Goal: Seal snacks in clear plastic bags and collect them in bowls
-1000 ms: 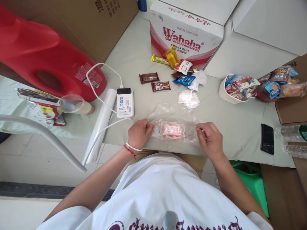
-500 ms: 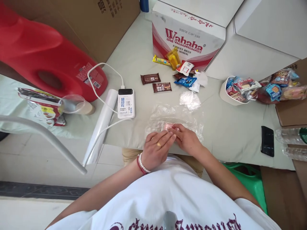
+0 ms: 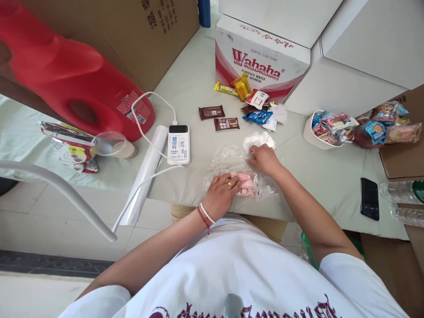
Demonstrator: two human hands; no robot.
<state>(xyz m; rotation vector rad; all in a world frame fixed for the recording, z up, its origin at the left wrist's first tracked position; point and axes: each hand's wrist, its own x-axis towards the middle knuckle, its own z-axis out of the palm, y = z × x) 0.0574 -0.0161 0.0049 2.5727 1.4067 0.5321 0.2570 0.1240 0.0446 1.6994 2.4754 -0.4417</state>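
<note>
So the pink pack (image 3: pixel 247 182) is lying flat on the table (image 3: pixel 334 176), right by the left hand (image 3: pixel 222 193), poking out past its fingertips. Its long axis runs pretty much left to right, more or less in line with the near edge of the table, so one end sits toward or under the left hand and the other points off to the right. Clear plastic (image 3: pixel 228 155) spreads all around it; honestly can't tell if the pack is in it or just on top.

Left hand's fingers are close together, laid over the pack's left part and angled away from the body. Thumb's hidden, so no idea whether it's actually clamped on anything. Right hand (image 3: pixel 264 158) is farther from the body, beyond the pack, fingers curled at the near side of some crumpled white wrapping (image 3: pixel 259 139). Can't make out whether thumb and fingers are together on it or apart.

Past the right hand there's a blue packet (image 3: pixel 257 116) in a little heap, and two brown bars (image 3: pixel 212 112) are farther out to its left. The power bank (image 3: pixel 179 145) is left of and beyond the left hand. Way off to the right of the right hand: a white bowl (image 3: pixel 310 132) of snacks and a phone (image 3: pixel 369 198).
</note>
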